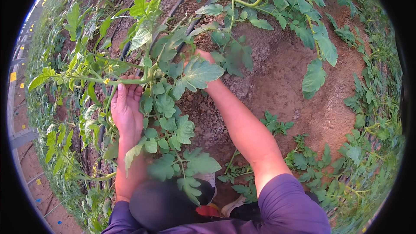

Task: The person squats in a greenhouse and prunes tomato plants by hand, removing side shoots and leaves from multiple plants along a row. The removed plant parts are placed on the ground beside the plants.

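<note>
My left hand [127,104] holds the green stem of a tomato plant [130,81], thumb on the near side and fingers curled behind it, close to a small yellow flower [106,81]. My right hand [203,57] reaches in among the foliage to the right of the main stem. Tomato leaves [201,73] cover much of it, so its fingers and anything in them are hidden. More leafy shoots [167,104] hang between my two forearms.
Black drip hoses [195,22] run along the soil beyond the plant. A thick curved tomato stem [250,5] arches at the top. Bare reddish soil [289,84] lies to the right, with low tomato plants [305,161] near my legs. Dense foliage lines both sides.
</note>
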The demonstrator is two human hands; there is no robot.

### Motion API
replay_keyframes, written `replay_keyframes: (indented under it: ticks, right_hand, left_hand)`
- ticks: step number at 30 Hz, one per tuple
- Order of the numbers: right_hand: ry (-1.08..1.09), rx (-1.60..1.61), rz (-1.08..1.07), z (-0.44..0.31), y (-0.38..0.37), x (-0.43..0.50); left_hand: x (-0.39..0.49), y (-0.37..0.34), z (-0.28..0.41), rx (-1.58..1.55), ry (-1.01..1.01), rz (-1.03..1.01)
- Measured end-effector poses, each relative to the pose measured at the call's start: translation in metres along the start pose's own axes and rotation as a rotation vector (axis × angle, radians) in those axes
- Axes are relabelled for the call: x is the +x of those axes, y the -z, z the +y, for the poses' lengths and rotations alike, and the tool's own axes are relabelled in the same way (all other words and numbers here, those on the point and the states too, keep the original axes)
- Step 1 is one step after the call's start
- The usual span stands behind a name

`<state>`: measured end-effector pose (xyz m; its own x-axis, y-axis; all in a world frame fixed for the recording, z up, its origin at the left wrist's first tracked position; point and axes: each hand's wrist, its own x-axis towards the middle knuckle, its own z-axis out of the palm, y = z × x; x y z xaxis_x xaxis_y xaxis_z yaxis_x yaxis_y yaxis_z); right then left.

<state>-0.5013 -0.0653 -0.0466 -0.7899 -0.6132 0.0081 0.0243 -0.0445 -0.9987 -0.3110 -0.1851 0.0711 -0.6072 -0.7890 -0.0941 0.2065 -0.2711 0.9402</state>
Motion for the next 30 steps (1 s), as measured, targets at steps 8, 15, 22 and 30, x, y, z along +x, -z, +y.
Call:
replay_keyframes:
  ticks: [8,15,22,30]
  right_hand:
    - [-0.522,-0.809,-0.956,-0.068,0.145,-0.212]
    - [-0.266,-0.766,-0.332,-0.217,0.144,-0.153]
    - [0.545,-0.412,-0.074,-0.351,0.038,-0.050]
    - [0.926,-0.547,0.157,-0.485,0.004,0.012]
  left_hand:
    - [-0.003,-0.011,-0.012,0.018,0.010,-0.003]
    - [-0.006,-0.022,-0.034,0.166,0.023,-0.045]
    - [-0.011,-0.028,-0.072,0.195,-0.001,-0.092]
    - [-0.011,-0.030,-0.094,0.156,0.068,-0.118]
